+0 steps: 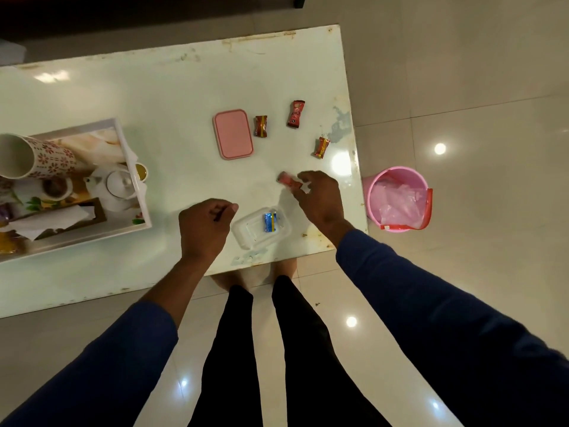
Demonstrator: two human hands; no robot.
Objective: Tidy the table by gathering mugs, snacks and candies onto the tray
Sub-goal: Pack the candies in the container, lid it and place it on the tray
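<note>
The small pink-red wrapped candy [288,181] lay blurred at the fingertips of the right hand [318,197], pinched between thumb and fingers just off the pale green glossy table [154,87], its long axis running from upper left to lower right, out toward the person's right. Directly nearer the person from it sat the clear plastic open box [261,227], one blue-wrapped candy [270,222] already lying inside, so my read was that the coming move was a short drop toward the body and a little leftward. The left hand [204,226] was curled shut just beside the box's left edge (whether it gripped anything I could not tell; only a dark sliver showed at the fingers). The right was plainly the hand in play. Farther out, three more brown-and-red wrapped candies [296,114] stayed scattered beyond, with the flat pink rectangular lid [233,134] to their left. Well apart on the left edge of the table stood the white-rimmed picture-printed tray [140,192], a floral-patterned mug [37,157] on it.
</note>
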